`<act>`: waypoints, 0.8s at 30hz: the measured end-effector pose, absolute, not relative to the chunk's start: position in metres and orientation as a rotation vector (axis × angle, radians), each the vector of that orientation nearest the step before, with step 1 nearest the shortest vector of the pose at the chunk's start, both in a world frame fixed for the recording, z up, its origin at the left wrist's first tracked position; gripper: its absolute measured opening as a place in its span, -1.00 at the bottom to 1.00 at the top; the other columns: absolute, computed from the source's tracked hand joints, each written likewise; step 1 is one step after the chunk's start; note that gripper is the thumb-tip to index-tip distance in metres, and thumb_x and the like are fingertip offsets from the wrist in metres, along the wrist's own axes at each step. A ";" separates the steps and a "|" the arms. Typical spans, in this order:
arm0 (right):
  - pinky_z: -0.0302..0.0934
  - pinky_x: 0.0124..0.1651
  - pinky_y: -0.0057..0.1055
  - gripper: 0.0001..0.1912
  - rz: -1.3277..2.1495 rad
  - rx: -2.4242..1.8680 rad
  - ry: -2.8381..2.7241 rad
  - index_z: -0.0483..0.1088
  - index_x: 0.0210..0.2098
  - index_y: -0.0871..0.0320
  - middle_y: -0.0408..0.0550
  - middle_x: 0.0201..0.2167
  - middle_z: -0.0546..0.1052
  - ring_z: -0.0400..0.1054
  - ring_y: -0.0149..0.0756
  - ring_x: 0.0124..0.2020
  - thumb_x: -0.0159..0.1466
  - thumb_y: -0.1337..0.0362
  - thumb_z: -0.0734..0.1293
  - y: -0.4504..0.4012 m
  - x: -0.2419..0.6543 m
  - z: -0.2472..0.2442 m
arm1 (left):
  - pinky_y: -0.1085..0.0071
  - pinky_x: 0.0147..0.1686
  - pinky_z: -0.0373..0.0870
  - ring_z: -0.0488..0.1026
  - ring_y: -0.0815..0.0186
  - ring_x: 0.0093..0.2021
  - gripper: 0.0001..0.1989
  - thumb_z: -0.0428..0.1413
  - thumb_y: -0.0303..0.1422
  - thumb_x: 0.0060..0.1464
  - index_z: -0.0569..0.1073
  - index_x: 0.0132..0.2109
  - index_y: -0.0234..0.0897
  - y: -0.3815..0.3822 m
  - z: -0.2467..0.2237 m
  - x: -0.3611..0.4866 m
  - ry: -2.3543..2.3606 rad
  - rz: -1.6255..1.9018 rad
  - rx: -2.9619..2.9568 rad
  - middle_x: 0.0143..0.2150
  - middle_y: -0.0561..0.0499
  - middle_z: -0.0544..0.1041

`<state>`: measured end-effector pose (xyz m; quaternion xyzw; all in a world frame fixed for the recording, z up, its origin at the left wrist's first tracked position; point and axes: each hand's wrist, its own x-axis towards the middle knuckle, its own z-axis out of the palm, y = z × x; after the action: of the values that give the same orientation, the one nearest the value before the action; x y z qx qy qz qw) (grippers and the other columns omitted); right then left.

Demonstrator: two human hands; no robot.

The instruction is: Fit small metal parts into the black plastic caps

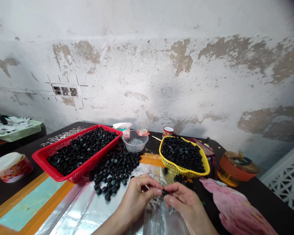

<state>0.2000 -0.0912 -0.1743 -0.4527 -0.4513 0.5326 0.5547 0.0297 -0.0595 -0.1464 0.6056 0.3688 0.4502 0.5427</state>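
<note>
My left hand and my right hand meet over the plastic-covered table front, fingertips pinched together. Between them is a small round black cap, mostly hidden by the fingers of both hands. Just left of my hands spreads a loose pile of black caps. A red basket full of similar black pieces stands behind that pile. Beyond my right hand sits a yellow basket filled with small black parts, with a few more black pieces lying below its near edge.
A clear tub of small metal pieces stands at the back. Metal rings lie behind the red basket. A lidded paper tub is far left. To the right are a pink cloth and an amber jar.
</note>
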 end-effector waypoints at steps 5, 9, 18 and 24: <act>0.28 -0.37 -0.46 -0.71 1.213 -1.077 -1.093 0.53 -0.39 0.17 -0.13 -0.52 0.54 0.41 -0.34 -0.48 -0.03 0.16 0.57 -0.093 0.199 -0.173 | 0.40 -0.29 0.28 0.46 0.25 -0.31 -0.95 0.27 -0.42 -0.03 0.65 -0.38 -0.26 -0.060 -0.149 0.030 0.884 1.066 1.527 -0.38 -0.05 0.58; 0.27 -0.37 -0.52 -0.69 1.128 -1.073 -1.026 0.51 -0.41 0.16 -0.14 -0.52 0.55 0.41 -0.36 -0.45 -0.07 0.16 0.58 -0.096 0.195 -0.168 | 0.40 -0.30 0.30 0.47 0.25 -0.32 -0.94 0.27 -0.42 -0.05 0.66 -0.36 -0.27 -0.060 -0.150 0.031 0.889 1.063 1.506 -0.38 -0.07 0.59; 0.36 -0.27 -0.44 -0.72 1.010 -1.067 -1.080 0.53 -0.44 0.15 -0.10 -0.42 0.55 0.46 -0.30 -0.38 -0.05 0.13 0.57 -0.096 0.194 -0.169 | 0.47 -0.37 0.27 0.42 0.35 -0.41 -0.89 0.28 -0.39 -0.06 0.62 -0.33 -0.33 -0.060 -0.157 0.034 0.868 1.034 1.321 -0.42 -0.02 0.60; 0.36 -0.26 -0.44 -0.74 1.029 -1.065 -1.108 0.55 -0.41 0.15 -0.07 -0.39 0.57 0.46 -0.28 -0.36 -0.01 0.14 0.55 -0.097 0.197 -0.172 | 0.46 -0.33 0.28 0.43 0.33 -0.39 -0.94 0.26 -0.41 -0.05 0.62 -0.38 -0.30 -0.060 -0.152 0.031 0.915 1.053 1.465 -0.42 -0.02 0.61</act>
<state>0.1968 -0.0967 -0.1724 -0.4598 -0.4783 0.4442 0.6021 0.0310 -0.0595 -0.1522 0.6139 0.3835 0.4412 0.5304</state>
